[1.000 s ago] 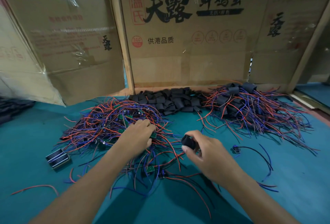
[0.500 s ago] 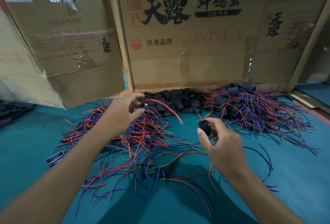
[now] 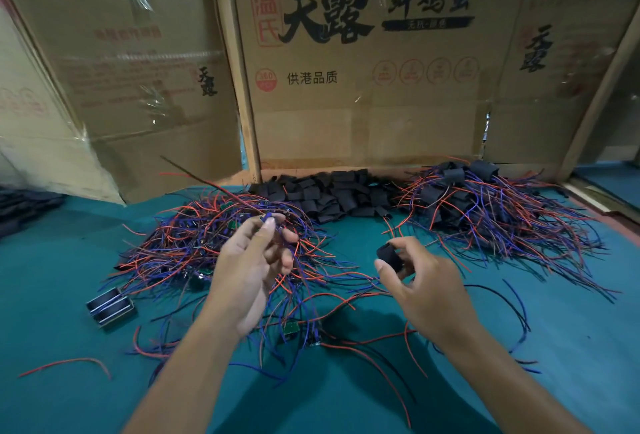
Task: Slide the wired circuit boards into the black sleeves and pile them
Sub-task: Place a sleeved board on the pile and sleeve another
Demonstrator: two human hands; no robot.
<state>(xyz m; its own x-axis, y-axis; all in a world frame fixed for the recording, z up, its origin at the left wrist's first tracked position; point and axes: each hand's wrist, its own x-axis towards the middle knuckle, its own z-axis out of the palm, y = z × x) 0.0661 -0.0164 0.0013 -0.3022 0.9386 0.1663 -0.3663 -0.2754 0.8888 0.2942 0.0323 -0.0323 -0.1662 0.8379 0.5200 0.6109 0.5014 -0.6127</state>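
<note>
Teal matting point(image 3: 571, 364) covers the work surface, with a few stray red, blue and black wires lying loose along its near edge. Just beyond them a small green circuit board point(image 3: 291, 328) sits flat on the mat between the two forearms. To the left lies a small metal-framed block point(image 3: 110, 307), apart from the hands.

Raised over the mat, the left hand point(image 3: 251, 274) pinches a small wired circuit board point(image 3: 267, 218) between thumb and forefinger, its wires trailing down past the curled fingers toward the tangle below. The right hand point(image 3: 424, 290) grips a short black sleeve point(image 3: 390, 256) between thumb and fingertips, one open end turned toward the left hand; the board and the sleeve are apart, not yet joined.

Behind the left hand spreads a loose heap of unsleeved boards point(image 3: 194, 243) with red and blue leads. Farther back in the middle lies a pile of empty black sleeves point(image 3: 332, 196). To its right sits the pile of finished sleeved boards point(image 3: 485, 205), wires fanning outward. Flattened cardboard boxes point(image 3: 363, 87) printed with large black characters stand upright as a wall at the far edge.
</note>
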